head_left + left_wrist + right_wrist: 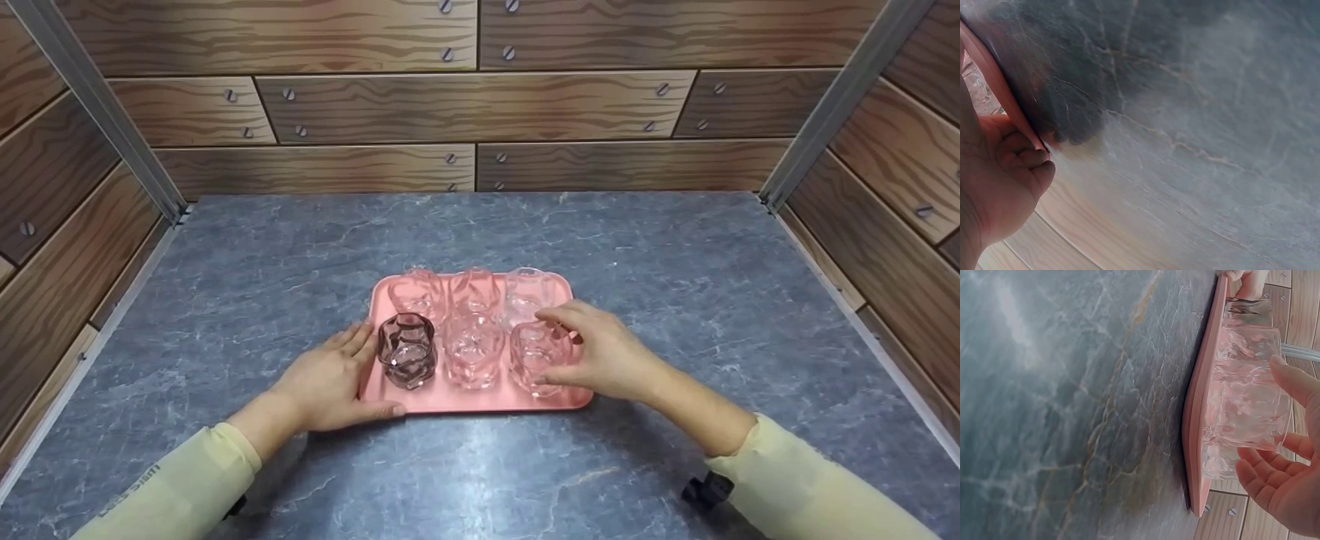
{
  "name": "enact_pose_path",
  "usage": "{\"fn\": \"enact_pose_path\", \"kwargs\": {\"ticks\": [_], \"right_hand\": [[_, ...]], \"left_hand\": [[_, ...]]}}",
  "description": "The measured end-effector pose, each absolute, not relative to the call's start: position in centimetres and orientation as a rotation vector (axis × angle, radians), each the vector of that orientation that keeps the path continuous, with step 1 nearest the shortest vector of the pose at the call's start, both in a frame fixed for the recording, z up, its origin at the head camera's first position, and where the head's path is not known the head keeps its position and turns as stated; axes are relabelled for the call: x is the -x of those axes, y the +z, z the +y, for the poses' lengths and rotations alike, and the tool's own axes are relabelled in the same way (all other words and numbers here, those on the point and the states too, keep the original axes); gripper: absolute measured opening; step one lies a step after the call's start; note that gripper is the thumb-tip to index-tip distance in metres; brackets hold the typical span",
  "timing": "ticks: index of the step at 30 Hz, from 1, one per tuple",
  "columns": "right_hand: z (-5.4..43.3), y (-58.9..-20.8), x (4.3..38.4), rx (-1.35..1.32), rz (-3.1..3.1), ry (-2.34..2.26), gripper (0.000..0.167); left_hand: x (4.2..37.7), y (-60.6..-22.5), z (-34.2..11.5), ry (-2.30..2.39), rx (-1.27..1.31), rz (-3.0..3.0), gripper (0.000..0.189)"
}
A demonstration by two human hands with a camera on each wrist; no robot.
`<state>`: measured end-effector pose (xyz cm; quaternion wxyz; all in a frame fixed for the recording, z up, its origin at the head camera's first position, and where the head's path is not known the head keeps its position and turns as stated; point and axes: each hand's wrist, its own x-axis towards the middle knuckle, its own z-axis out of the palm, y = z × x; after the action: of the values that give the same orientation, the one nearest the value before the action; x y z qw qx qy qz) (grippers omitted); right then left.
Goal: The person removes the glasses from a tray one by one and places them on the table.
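A pink tray (457,403) carries several faceted drinking glasses in two rows, all upright. My left hand (330,379) holds the tray's left end, with its thumb at the front edge and its other fingers along the side. Beside those fingers stands a dark smoky glass (406,352). My right hand (611,352) has thumb and fingers curled round the clear glass (534,364) at the front right. In the right wrist view, this clear glass (1249,413) stands on the tray between the right thumb and fingers. A pinkish clear glass (474,356) occupies the front middle.
The back row holds a clear glass (529,289) at right, a pinkish one (474,290) in the middle and another glass (417,289) at left. Grey marbled tabletop (480,232) surrounds the tray. Wood-patterned walls (480,105) stand at the back and sides.
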<state>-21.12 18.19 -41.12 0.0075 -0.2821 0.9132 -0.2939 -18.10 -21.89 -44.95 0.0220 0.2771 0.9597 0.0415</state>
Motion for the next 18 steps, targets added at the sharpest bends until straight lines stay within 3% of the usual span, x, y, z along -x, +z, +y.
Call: {"fn": "enact_pose_path", "kwargs": {"ticks": [18], "right_hand": [[18.65,-41.39,21.23,0.906,2.751,-1.002,0.073]], "left_hand": [[18.25,-44.95,-21.85,0.124,-0.86,2.975,0.121]]}}
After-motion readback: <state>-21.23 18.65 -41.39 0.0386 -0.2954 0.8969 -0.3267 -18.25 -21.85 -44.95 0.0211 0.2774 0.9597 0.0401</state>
